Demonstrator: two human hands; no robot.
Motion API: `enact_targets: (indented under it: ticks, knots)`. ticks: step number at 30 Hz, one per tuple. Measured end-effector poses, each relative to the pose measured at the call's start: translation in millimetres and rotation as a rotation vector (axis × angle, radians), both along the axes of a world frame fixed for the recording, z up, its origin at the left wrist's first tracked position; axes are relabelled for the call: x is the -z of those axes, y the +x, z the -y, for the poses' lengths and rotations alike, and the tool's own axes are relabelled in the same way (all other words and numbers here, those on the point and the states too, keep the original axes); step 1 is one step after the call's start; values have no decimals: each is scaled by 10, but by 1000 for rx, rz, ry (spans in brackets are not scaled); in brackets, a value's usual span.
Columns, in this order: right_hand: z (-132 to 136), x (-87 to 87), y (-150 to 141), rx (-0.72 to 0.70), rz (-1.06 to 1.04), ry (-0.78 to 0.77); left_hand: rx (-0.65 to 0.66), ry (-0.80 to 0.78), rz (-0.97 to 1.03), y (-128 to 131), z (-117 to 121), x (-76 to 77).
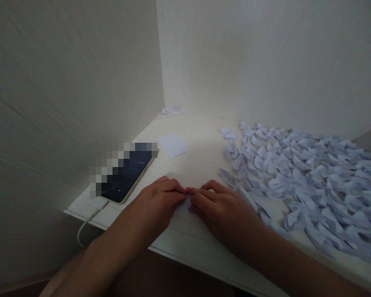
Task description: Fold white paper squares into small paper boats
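My left hand point(160, 202) and my right hand point(218, 208) meet fingertip to fingertip near the front edge of a pale wooden desk point(204, 152). Both have their fingers curled and pressed down on a small piece of white paper point(185, 204), which is mostly hidden under them. A flat white paper square point(173, 145) lies further back on the desk, apart from both hands.
A big heap of several folded white paper pieces point(299, 177) covers the desk's right side. A phone point(128, 173) with a cable point(88, 220) lies at the left. Pale walls close the desk at the left and back. Paper scraps point(173, 110) sit in the far corner.
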State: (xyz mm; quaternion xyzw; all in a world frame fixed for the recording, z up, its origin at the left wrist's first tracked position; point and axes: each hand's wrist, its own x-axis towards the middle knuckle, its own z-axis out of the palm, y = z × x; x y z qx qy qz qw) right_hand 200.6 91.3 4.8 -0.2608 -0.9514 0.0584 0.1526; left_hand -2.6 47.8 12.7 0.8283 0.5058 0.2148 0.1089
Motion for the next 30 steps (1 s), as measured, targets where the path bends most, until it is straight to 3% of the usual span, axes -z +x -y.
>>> enact_targets:
  ticks: [8, 18, 26, 30]
  knots:
    - [3, -3, 4, -41, 37, 19, -32, -89, -34, 23, 12, 21]
    - [44, -87, -34, -28, 164, 93, -54, 33, -272, 128, 286, 46]
    - [14, -93, -71, -16, 199, 172, -89, 225, -124, -216, 620, 146]
    - [-6, -61, -57, -28, 159, 192, -99, 347, -19, -155, 565, 142]
